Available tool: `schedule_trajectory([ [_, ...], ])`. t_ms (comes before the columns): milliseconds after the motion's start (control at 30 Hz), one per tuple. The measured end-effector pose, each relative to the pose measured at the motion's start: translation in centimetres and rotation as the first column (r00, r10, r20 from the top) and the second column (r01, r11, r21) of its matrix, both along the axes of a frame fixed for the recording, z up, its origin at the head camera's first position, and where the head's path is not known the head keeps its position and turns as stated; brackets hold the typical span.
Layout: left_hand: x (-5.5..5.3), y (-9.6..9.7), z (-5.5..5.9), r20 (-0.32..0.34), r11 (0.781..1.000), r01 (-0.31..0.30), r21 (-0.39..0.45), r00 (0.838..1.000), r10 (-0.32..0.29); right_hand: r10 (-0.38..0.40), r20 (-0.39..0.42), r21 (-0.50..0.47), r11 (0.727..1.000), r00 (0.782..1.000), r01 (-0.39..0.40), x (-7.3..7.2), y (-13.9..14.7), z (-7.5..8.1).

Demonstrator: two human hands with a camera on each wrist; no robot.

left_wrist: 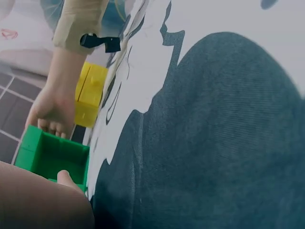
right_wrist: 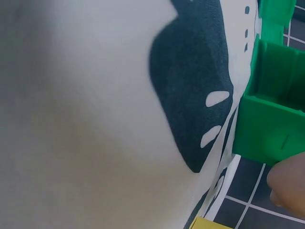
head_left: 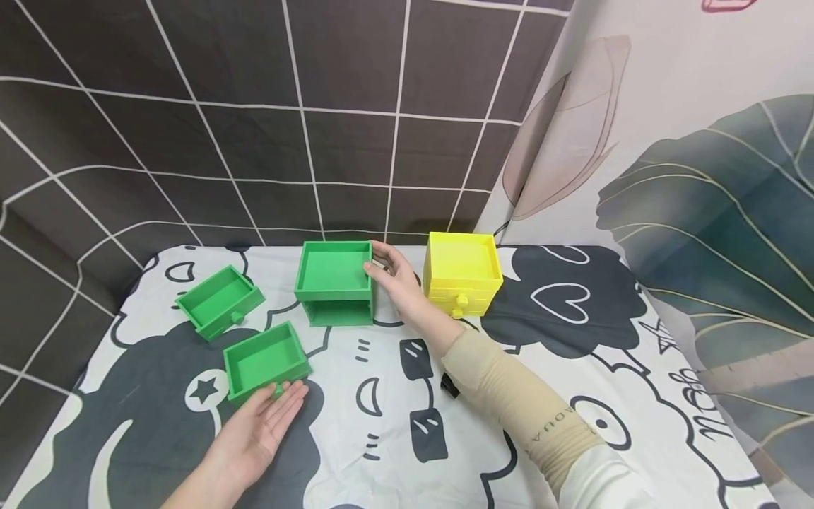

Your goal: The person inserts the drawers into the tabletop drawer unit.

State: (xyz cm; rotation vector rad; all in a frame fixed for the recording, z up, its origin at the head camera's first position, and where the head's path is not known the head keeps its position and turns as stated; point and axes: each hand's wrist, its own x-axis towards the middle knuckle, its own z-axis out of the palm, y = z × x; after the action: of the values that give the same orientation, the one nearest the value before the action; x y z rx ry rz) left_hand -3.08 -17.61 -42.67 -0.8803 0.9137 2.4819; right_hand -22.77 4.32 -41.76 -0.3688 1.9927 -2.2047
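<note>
A green drawer cabinet [head_left: 333,268] stands at the back middle, its lower compartment bare of a drawer. At its right side is my right hand [head_left: 396,283], thumb on the top rim and fingers at the back corner, holding it. Two green drawers lie to its left: a farther one [head_left: 219,302] and a nearer one [head_left: 266,360], each with a small round knob. My left hand [head_left: 254,428] lies palm up with straight fingers, fingertips right at the nearer drawer's knob [head_left: 278,389]. In the right wrist view, the cabinet's side wall [right_wrist: 267,131] shows beside the right hand.
A yellow drawer cabinet [head_left: 464,272] stands right of the right hand, its knobs facing front. A patterned cloth [head_left: 375,459] covers the table. Behind hangs a dark grid-lined curtain [head_left: 254,134], with a leaf-print curtain [head_left: 731,233] at the right.
</note>
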Motion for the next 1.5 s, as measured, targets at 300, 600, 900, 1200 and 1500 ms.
schedule_trajectory([
  [300,-0.2,1.5,0.8,-0.046,0.989,0.128,-0.076,0.990,-0.132,0.026,0.010,0.024,0.999,1.000,-0.027,1.1,0.1,1.6],
  [600,-0.7,3.0,1.5,-0.084,0.977,0.181,-0.116,0.978,-0.191,0.028,0.020,0.018,0.999,0.999,-0.028,1.5,0.1,2.2],
  [900,-1.9,4.2,2.1,-0.119,0.968,0.217,-0.127,0.965,-0.232,0.019,0.027,0.004,1.000,0.999,-0.020,1.6,0.0,2.2],
  [1200,-2.9,4.9,2.6,-0.148,0.959,0.246,-0.141,0.952,-0.266,0.013,0.012,-0.011,1.000,1.000,-0.013,0.2,0.0,-0.3],
  [1500,-3.7,4.9,3.2,-0.172,0.958,0.264,-0.115,0.944,-0.281,-0.018,-0.008,0.005,1.000,1.000,0.018,0.2,-0.1,-0.7],
])
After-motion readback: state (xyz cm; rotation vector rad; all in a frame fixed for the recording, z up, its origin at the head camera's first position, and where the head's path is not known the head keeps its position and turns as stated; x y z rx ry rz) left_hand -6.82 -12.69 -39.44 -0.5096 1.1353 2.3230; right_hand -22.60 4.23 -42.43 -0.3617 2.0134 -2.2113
